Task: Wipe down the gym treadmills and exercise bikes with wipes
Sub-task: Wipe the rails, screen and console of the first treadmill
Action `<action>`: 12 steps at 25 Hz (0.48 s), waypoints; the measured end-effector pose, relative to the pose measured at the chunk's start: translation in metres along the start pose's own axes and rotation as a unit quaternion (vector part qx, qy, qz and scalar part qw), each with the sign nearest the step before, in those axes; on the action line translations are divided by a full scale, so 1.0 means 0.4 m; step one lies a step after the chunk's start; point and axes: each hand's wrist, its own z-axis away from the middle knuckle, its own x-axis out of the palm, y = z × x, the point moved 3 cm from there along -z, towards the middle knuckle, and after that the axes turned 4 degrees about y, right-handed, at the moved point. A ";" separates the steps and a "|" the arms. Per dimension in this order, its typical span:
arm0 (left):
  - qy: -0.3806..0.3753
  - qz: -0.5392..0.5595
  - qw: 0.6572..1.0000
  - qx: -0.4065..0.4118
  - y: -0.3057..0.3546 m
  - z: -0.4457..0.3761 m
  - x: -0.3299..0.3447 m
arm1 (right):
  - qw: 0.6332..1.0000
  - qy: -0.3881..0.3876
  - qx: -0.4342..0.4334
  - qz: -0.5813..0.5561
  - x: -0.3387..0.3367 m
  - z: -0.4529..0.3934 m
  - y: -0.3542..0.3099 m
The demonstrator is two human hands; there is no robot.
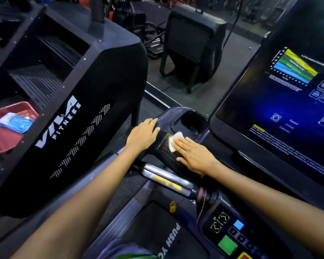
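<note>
Far to your left a red tray (2,139) holding a blue wipes packet (15,122) sits on the neighbouring black machine (94,101), well apart from where you work. Your left hand (143,135) lies on the outer corner of the treadmill's console wing (168,116), fingers loosely spread and gripping nothing, so use it as a brace. Just beside it, your right hand (193,155) presses flat, fingers straight, on the white wipe (174,140) over the perforated grille (171,153). Keep the palm flat and the pressure even, work along the rows of holes, and refold the wipe when it looks soiled, since grime likely lodges in the perforations. The cup recess (190,122) just beyond the wipe has a raised rim; follow it rather than catching on it. Below lies the chrome handlebar (166,177), near your wrist. To the right the lit screen (281,101) stands close, and the button panel (230,232) sits lower right, so avoid stray touches.
</note>
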 end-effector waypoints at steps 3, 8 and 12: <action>0.015 -0.011 1.000 -0.011 -0.005 0.009 -0.002 | 1.000 -0.026 -0.013 -0.008 0.017 -0.084 -0.037; 0.024 0.009 1.000 -0.011 -0.006 0.005 -0.008 | 0.975 -0.091 -0.204 -0.005 0.035 0.031 0.012; 0.015 0.003 1.000 -0.006 -0.005 0.000 -0.010 | 0.980 -0.065 -0.180 0.057 0.008 -0.044 0.023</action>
